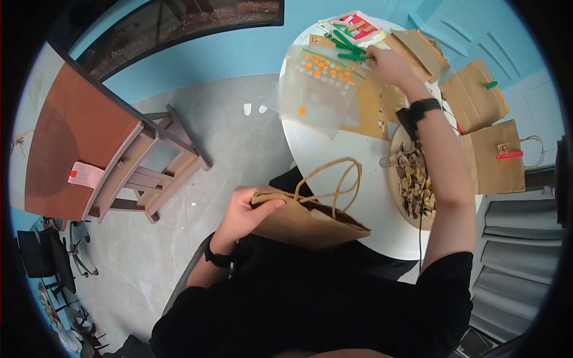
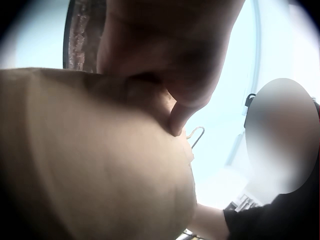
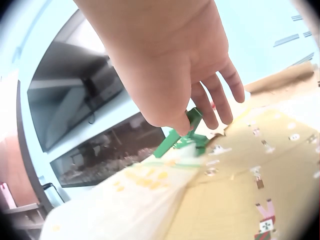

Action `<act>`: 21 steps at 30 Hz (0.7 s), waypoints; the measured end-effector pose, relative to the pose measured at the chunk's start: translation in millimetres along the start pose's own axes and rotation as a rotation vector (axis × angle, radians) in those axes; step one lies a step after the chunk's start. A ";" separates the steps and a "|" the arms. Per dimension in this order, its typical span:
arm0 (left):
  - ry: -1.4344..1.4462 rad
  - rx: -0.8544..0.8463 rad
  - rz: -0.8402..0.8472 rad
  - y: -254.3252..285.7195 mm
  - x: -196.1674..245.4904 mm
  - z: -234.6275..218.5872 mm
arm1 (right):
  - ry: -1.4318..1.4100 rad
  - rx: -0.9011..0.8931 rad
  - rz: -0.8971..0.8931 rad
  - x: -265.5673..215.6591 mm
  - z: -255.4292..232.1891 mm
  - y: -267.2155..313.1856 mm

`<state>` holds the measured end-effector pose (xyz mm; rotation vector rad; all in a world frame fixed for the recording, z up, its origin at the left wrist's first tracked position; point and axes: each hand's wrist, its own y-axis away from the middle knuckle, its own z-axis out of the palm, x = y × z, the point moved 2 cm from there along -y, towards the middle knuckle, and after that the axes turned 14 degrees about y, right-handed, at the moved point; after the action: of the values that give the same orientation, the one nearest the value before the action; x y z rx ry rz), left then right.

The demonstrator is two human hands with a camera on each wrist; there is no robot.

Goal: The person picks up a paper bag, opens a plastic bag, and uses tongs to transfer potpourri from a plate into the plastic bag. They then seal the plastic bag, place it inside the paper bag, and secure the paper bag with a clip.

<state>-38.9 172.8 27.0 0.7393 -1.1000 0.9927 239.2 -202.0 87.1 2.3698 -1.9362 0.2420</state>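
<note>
My left hand (image 1: 243, 212) grips the top edge of a brown paper bag (image 1: 301, 225) with twisted handles, the thumb lying on the outside. In the left wrist view the bag's wide side fills the lower left. The bag's mouth gapes a little, close to my body beside the table's near edge. Over the far side of the table, my right hand (image 1: 391, 67) pinches a green bag clip (image 3: 168, 142) between thumb and index finger, with the other fingers extended. Several more green clips (image 1: 340, 40) lie right by it.
A clear plastic bag with orange dots (image 1: 307, 89) and a yellow printed sheet (image 1: 373, 107) lie on the white round table (image 1: 298, 137). To the right is a round tray (image 1: 395, 190) of dried slices (image 1: 412, 179). Paper bags with a green clip (image 1: 492, 85) and a red clip (image 1: 510, 155) stand at the right.
</note>
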 end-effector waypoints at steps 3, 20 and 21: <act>-0.029 0.059 -0.009 -0.1 2.1 0.4 | -0.153 0.059 0.017 -8.4 -66.4 52.6; 0.002 0.142 0.141 34.4 -1.1 28.4 | -0.366 0.068 -0.450 -147.6 -156.5 330.6; 0.029 0.143 0.144 35.8 -1.7 30.7 | -0.348 0.077 -0.454 -149.9 -157.1 331.8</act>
<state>-83.4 159.6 35.3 0.7666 -1.0765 1.2109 -126.3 -100.1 202.2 2.9778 -1.4451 -0.1352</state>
